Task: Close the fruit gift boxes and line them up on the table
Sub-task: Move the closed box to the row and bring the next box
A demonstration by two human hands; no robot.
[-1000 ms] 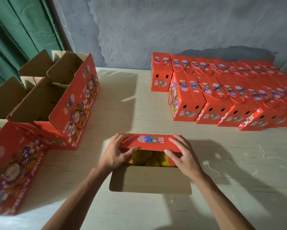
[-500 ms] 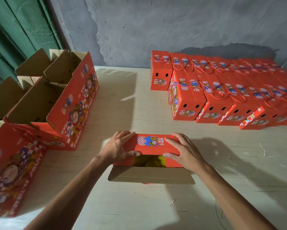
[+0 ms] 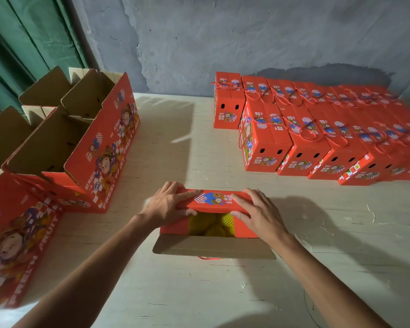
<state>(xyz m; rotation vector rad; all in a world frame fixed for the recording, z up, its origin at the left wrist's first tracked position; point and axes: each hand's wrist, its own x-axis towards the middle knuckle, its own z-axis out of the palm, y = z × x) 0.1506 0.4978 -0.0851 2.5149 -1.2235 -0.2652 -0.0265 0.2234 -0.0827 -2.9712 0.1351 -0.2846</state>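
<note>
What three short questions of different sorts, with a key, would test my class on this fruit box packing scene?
1. True or false: the gift box under the hands is fully closed.
2. What shows through the gap in that box? A) yellow fruit in net sleeves B) green bottles C) nothing
3. Fill in: the closed boxes stand lined up on the ___ side of the table.

Key:
1. False. The left hand and right hand hold the far flap partly folded down, and the near flap lies open.
2. A. Yellow fruit is visible.
3. Right.
</note>
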